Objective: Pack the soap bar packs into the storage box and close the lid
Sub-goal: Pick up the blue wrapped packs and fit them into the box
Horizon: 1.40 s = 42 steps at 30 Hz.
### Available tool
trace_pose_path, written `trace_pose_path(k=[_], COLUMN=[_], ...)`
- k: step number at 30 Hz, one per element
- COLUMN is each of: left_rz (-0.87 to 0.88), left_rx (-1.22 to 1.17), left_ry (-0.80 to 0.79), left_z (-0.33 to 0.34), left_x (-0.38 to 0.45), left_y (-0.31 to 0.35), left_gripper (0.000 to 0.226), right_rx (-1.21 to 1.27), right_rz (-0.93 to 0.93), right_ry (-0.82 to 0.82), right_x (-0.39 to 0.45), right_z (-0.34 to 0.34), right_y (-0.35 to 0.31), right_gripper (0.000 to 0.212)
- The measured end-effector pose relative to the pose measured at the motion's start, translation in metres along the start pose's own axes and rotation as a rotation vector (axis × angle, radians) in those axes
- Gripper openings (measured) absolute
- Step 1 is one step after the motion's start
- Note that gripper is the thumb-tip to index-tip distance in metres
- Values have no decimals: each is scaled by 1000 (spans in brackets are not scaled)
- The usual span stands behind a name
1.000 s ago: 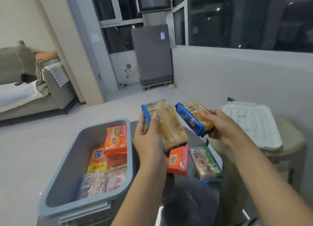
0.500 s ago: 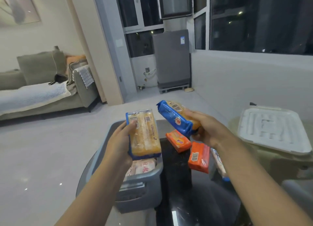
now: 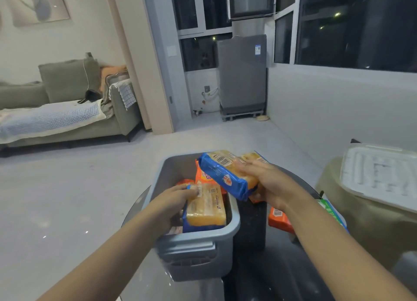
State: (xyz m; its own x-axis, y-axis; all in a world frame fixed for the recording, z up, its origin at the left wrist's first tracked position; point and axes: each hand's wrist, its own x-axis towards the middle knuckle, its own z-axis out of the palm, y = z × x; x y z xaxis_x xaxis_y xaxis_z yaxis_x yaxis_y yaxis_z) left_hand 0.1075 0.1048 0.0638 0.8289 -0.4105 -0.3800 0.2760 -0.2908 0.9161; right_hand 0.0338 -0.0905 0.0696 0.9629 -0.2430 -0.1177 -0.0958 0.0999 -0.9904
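Nearest us, our left hand [image 3: 173, 202] grips a yellow soap pack [image 3: 206, 208], fingers curled round its left edge, lowering it inside the grey storage box [image 3: 196, 239] on the dark table [image 3: 259, 267]. Our right hand [image 3: 268, 183] clamps a blue-wrapped soap pack [image 3: 222, 173] tilted above the box's right rim. An orange pack [image 3: 278, 219] lies on the table beside our right forearm. Farther right, the white lid [image 3: 379, 176] rests on a stool [image 3: 361, 224]

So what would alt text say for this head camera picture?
A person's left hand lowers a yellow soap pack into a grey storage box; the right hand holds a blue-wrapped soap pack above it. A white lid lies at right.
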Motion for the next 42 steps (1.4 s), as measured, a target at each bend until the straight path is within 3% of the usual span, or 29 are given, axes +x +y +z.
trace_pose_path(k=[6, 12, 20, 24, 27, 31, 34, 37, 40, 42], left_rz=[-82, -69, -30, -40, 24, 352, 382, 360, 386, 389], left_rx=[156, 260, 680, 698, 597, 261, -71, -135, -107, -111], left_ry=[-157, -174, -73, -50, -15, 220, 11, -197, -199, -153], left_z=[-7, -3, -4, -3, -4, -5, -2, 0, 3, 1], left_x=[16, 29, 37, 38, 38, 44, 35, 23, 17, 15], left_y=[-7, -10, -4, -7, -8, -3, 4, 8, 7, 6], left_gripper=[20, 9, 40, 54, 38, 18, 34, 51, 66, 68], right_rx=[-62, -125, -136, -149, -142, -130, -123, -148, -276, -321], right_rz=[32, 46, 48, 40, 34, 20, -20, -92, -166, -198], right_ry=[6, 0, -8, -2, 5, 37, 69, 90, 108, 91], right_x=[4, 5, 5, 6, 4, 2, -1, -5, -11, -14], right_z=[-3, -2, 0, 0, 3, 8, 10, 12, 17, 21], right_y=[5, 9, 8, 9, 8, 9, 9, 8, 7, 7], right_gripper=[40, 35, 34, 32, 31, 26, 17, 19, 13, 23])
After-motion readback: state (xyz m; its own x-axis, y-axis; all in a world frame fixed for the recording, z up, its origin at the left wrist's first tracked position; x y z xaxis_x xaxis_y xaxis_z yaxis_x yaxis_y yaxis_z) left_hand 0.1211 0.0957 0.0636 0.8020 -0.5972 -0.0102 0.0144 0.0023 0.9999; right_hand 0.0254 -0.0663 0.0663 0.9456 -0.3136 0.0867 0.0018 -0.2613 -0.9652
